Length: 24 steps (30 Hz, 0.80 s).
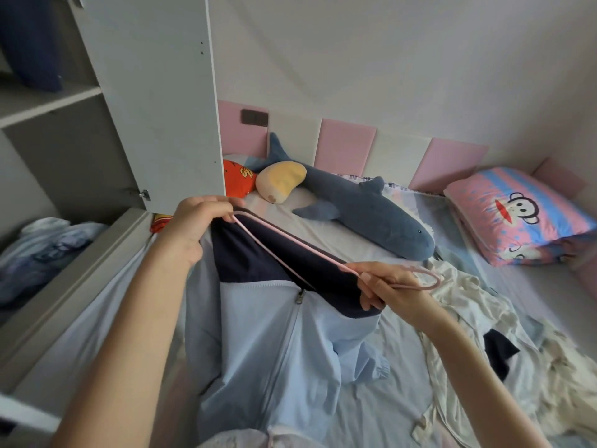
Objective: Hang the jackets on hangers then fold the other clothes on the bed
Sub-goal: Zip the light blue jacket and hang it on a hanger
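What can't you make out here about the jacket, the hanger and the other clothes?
All in the head view:
The hanger: part of it is hidden inside the jacket.
The jacket: its left side is hidden behind the left forearm.
The clothes pile on the bed: crumpled and blurred, so the number of pieces is unclear.
The closet clothes: blurred and cut off by the left edge.

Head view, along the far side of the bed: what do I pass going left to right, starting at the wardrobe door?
wardrobe door → orange cushion → yellow-and-beige plush → blue shark plush → monkey-print pillow
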Tool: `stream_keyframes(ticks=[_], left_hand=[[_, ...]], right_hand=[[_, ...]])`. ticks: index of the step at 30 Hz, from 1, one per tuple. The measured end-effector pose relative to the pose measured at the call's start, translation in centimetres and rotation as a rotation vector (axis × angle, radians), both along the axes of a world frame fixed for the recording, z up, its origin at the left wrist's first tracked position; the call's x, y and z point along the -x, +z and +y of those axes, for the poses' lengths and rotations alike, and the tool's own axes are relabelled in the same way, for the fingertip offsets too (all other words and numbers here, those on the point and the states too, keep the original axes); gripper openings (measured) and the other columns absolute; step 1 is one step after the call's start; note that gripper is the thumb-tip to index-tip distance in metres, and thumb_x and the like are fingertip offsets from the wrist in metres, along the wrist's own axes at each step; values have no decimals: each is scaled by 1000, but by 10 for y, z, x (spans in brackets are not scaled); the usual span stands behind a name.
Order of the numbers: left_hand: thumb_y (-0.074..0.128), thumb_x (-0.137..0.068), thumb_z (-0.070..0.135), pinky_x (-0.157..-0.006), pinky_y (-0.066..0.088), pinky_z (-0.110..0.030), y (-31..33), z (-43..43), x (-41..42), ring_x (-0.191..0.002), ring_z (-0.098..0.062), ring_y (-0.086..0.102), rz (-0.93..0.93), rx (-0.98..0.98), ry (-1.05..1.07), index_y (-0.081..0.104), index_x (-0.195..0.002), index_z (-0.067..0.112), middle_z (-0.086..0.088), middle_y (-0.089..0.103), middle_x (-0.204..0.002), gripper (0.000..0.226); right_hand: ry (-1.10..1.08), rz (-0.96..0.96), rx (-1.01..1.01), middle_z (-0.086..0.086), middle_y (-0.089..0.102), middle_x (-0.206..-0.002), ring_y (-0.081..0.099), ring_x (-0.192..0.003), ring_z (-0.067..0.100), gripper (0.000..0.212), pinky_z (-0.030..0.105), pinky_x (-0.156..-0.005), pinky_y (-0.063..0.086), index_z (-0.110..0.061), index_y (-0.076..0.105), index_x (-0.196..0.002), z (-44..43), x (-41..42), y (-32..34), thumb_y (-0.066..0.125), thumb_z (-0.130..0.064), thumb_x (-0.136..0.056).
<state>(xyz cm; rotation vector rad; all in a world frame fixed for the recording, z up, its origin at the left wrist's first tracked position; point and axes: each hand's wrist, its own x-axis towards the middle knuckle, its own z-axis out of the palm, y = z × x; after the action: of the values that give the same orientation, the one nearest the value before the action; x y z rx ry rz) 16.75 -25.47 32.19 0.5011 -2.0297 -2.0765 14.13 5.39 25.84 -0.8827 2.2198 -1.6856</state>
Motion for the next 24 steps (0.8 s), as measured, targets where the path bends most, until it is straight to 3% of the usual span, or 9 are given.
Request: stream_keyframes(ticks=[3,6,8,13,16,18,21,24], left_hand=[[51,-45,9,-84,43,-33,3,1,0,-77,-19,56,20,65,47,70,-51,19,2,66,-63,23],[53,-45,10,-75,42,-28,6,8,-1,-75,-15,55,46,115,79,70,-60,20,8,62,-54,24],[57,-52,6,-70,40,-25,11,14,-1,-76,-13,54,71,174,61,68,-62,19,7,61,-58,19],[52,-68,-4,-59,38,-18,16,23,1,-69,-9,52,131,281,73,66,-65,18,4,59,-62,26],[53,-58,15,-63,42,-23,15,37,-1,-67,-11,55,124,342,19,69,-65,22,13,59,-54,19],[53,-54,23,-71,47,-27,13,55,-3,-71,-11,59,134,372,-71,70,-67,27,14,64,-60,22],[54,-63,19,-71,45,-16,15,91,-8,-74,3,60,234,357,-250,68,-73,27,15,66,-74,19],[63,-79,15,-73,45,-10,25,87,-8,-78,5,59,329,311,-337,66,-94,19,10,65,-85,16]], right_hand=[[-55,52,-46,13,63,-65,50,-55,15,50,22,-53,45,-46,68,-107,1,0,3,43,-4,-99],[-44,46,-86,17,61,-67,52,-58,11,35,18,-58,46,-31,69,-108,-1,3,-1,43,-8,-99],[-50,44,-144,11,58,-65,51,-59,12,30,16,-59,45,-24,68,-106,-3,4,-5,43,-10,-99],[-89,89,-282,0,59,-58,52,-55,7,29,13,-56,42,-27,71,-99,-15,3,4,46,-13,-100],[-78,92,-409,-9,54,-51,54,-46,6,30,15,-48,43,-22,71,-97,-26,7,24,44,-9,-100],[-37,98,-423,-15,52,-56,58,-45,9,30,19,-45,47,-15,72,-93,-35,7,41,44,-5,-98],[-17,161,-517,-17,55,-74,59,-49,9,25,12,-50,46,-15,69,-92,-56,2,54,46,-5,-94],[-18,34,-478,-8,49,-58,42,-43,4,20,11,-39,33,-5,67,-94,-57,0,68,47,-4,-94]])
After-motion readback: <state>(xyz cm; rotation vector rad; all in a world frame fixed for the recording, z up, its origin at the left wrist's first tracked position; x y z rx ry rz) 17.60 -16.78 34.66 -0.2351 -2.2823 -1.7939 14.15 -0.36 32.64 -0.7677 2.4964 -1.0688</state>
